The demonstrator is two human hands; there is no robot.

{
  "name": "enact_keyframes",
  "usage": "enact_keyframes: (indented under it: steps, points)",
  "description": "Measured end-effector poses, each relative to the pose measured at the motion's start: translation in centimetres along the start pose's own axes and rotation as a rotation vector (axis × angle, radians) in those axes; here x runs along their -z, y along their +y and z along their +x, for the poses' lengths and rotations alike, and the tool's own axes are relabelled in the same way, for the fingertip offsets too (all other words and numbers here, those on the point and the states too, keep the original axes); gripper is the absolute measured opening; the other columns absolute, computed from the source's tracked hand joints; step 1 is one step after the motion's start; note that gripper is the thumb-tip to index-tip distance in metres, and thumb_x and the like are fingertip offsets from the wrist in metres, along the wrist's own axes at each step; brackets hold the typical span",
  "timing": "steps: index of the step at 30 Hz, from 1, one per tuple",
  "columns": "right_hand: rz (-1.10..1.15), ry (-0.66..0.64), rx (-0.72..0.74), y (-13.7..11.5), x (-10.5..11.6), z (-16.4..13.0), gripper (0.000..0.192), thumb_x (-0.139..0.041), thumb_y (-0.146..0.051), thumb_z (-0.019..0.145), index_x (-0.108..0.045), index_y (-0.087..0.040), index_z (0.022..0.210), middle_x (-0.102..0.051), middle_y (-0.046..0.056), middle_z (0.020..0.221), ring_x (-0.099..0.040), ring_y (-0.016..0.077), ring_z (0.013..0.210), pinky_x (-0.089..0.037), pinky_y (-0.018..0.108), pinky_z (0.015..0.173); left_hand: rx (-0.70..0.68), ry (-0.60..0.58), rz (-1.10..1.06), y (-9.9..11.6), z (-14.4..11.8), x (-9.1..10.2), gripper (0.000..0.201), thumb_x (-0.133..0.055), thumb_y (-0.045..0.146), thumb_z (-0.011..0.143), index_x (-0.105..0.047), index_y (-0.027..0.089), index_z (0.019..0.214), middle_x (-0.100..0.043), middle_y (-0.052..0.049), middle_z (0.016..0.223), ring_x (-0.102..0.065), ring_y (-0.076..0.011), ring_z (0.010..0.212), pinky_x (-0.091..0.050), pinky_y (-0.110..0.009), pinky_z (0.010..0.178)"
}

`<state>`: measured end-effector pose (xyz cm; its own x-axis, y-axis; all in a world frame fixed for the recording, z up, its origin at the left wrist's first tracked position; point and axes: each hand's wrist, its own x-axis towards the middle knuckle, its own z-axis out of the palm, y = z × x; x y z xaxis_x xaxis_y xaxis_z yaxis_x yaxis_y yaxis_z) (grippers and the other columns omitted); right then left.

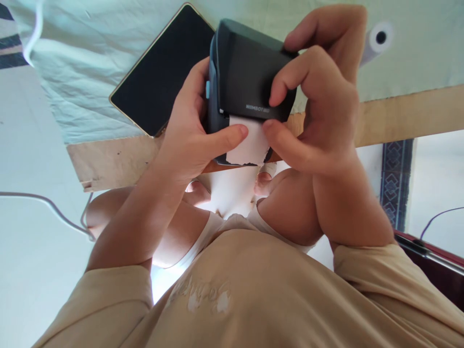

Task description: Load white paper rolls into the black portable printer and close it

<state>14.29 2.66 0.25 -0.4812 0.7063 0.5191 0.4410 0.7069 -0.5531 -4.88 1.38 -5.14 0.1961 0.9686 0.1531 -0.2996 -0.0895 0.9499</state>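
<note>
A dark label printer (246,67) marked NIIMBOT is held up over the table edge, its lid facing me. A strip of white paper (244,145) with a ragged end sticks out from under the lid. My left hand (197,121) is closed around the printer's left side, thumb lying on the paper. On the other side, my right hand (319,96) has its fingers bent against the lid and its thumb at the paper's right edge by the slot. The hands and lid hide the printer's back and inside.
A black tablet-like slab (163,67) with a gold rim lies on the pale green cloth (416,63), left of the printer. A white paper roll (379,38) stands at the right. Along the table's front runs a wooden edge (112,162). White cables (47,203) show at the left.
</note>
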Motion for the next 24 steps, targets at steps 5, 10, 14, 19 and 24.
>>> enact_keyframes:
  steps: [5,10,14,19,24]
  points:
    - [0.049,-0.015,0.001,0.1,-0.1,-0.1,0.026,-0.046,-0.038,0.076,-0.055,-0.014,0.084,-0.043,0.008,0.107,-0.045,0.0109,0.101,-0.041,0.034,0.098,0.014,0.055,0.017,-0.3,0.0,-0.1,0.056,-0.085,0.034,0.051,-0.06,0.024,0.101,-0.058,-0.004,0.088,-0.057,-0.0217,0.089,-0.051,-0.032,0.073]
    - [0.128,0.085,0.022,0.8,-0.7,0.0,0.029,-0.042,-0.04,0.082,-0.054,-0.015,0.092,-0.049,0.006,0.1,-0.046,0.0105,0.104,-0.042,0.03,0.097,0.029,0.019,0.008,0.7,-0.3,-0.7,0.062,-0.085,0.032,0.052,-0.058,0.024,0.107,-0.059,-0.005,0.091,-0.057,-0.022,0.09,-0.05,-0.031,0.071]
    - [0.296,0.047,-0.111,1.1,-1.1,0.2,0.038,-0.043,-0.044,0.082,-0.048,-0.015,0.106,-0.05,0.005,0.108,-0.047,0.0096,0.101,-0.042,0.029,0.096,0.182,0.057,0.042,3.4,-1.1,-2.0,0.056,-0.081,0.033,0.061,-0.056,0.023,0.111,-0.057,-0.007,0.117,-0.054,-0.0256,0.11,-0.05,-0.03,0.079]
    - [0.372,-0.041,-0.118,1.2,-1.3,0.2,0.047,-0.044,-0.047,0.082,-0.04,-0.014,0.115,-0.044,0.005,0.117,-0.048,0.0061,0.103,-0.045,0.025,0.098,0.173,0.076,-0.045,3.3,-1.0,-2.4,0.057,-0.081,0.043,0.059,-0.058,0.023,0.107,-0.058,-0.005,0.116,-0.056,-0.0228,0.108,-0.051,-0.032,0.087]
    - [0.369,-0.072,0.003,1.5,-1.3,0.3,0.059,-0.056,-0.05,0.074,-0.038,-0.015,0.118,-0.039,0.004,0.118,-0.044,0.006,0.112,-0.043,0.023,0.102,0.056,0.071,-0.074,1.3,-0.8,-1.8,0.061,-0.078,0.049,0.059,-0.057,0.024,0.111,-0.058,-0.005,0.096,-0.056,-0.0172,0.081,-0.046,-0.027,0.06]
